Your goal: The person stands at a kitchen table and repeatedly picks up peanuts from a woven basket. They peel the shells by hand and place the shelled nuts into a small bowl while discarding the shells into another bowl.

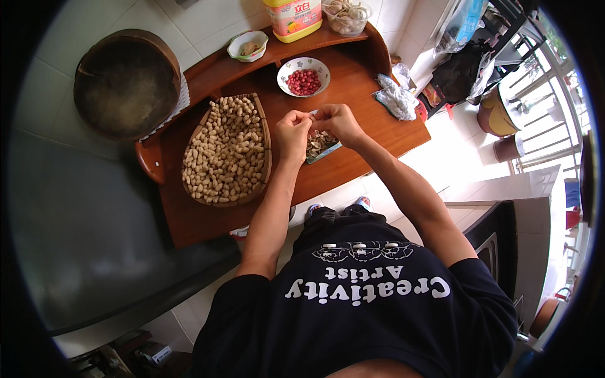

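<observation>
My left hand and my right hand meet at the fingertips, pinching a small peanut between them, mostly hidden by the fingers. Just under them lies a shallow light-coloured tray with broken peanut shells in it. To the left, a woven basket holds a large heap of unshelled peanuts. Beyond my hands stands a white bowl with a flower pattern, with red-skinned peanut kernels inside.
On the wooden desk's raised shelf stand a small bowl, a yellow-and-pink jug and a plastic tub of garlic. A white cloth lies at the right. A large round wooden vessel leans at the back left.
</observation>
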Tool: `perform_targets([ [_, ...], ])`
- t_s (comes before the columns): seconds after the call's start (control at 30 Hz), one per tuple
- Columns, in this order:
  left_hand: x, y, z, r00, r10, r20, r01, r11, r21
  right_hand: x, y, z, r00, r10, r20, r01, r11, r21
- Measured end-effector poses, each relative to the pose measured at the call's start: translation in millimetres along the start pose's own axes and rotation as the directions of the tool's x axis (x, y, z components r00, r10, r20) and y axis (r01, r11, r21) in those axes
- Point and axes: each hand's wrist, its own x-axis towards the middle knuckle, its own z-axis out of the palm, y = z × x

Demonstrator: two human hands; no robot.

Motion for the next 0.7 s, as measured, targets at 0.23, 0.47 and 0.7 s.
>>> perform_targets([
  [0.23, 6, 6, -5, 0.985, -0.094, 0.144, 0.1, 0.995, -0.03, 6, 20, -13, 0.972, 0.159, 0.172, -0.229, 0.787, 0.573],
  [0.47, 10, -6, -12, 0.978, -0.132, 0.165, 0.163, 0.967, -0.195, 15, 0, -17, 0.964, 0.186, 0.19, -0.223, 0.955, 0.195],
  [0.7, 7, 2, -9, 0.98, -0.096, 0.175, 0.136, 0.963, -0.232, -1, -7, -10, 0.982, 0.167, 0.092, -0.19, 0.905, 0.38],
])
